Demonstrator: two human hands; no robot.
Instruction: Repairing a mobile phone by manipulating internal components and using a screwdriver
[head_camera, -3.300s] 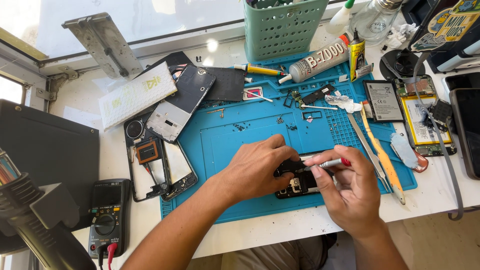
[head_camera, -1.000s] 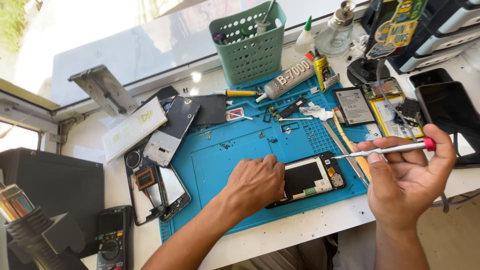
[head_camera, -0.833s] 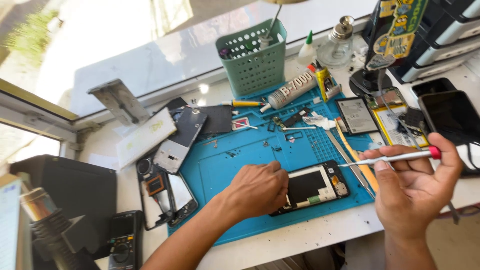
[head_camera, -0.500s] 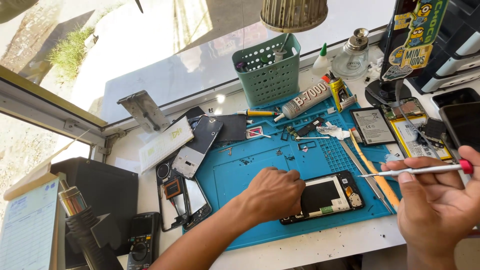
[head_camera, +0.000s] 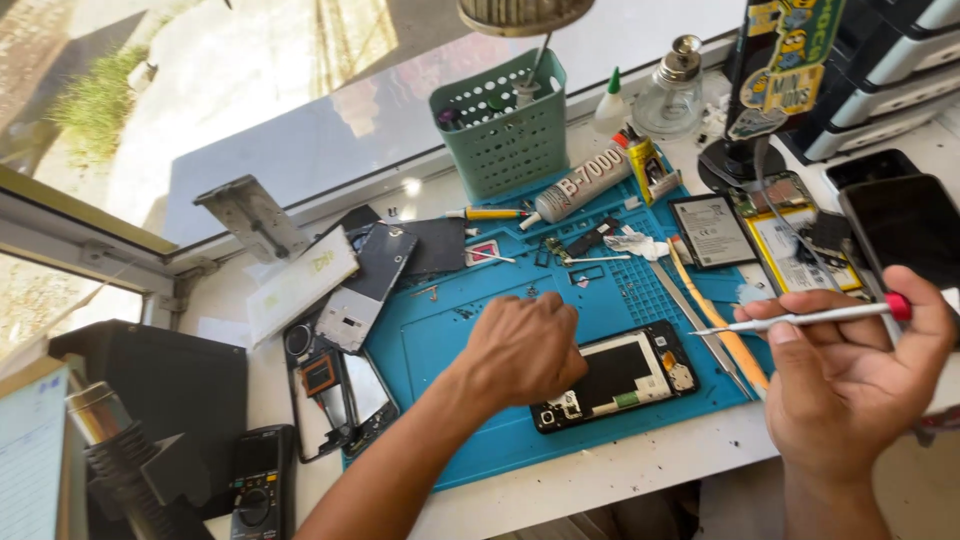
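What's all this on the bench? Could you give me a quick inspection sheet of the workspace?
Surface: blue mat on a white bench.
Job's things: opened phone lying flat on the mat; red-capped screwdriver.
Clutter: glue tube, green basket, loose battery, phone frames, multimeter.
Hands: left hand rests on the phone's left end; right hand holds the screwdriver, raised off the mat.
Cables: nothing seen.
Surroundings: window behind the bench, sunlit ground outside.

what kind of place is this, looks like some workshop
Most likely a phone repair bench by a window. An opened phone lies on a blue work mat, the right hand holds a small screwdriver, and a multimeter sits nearby.
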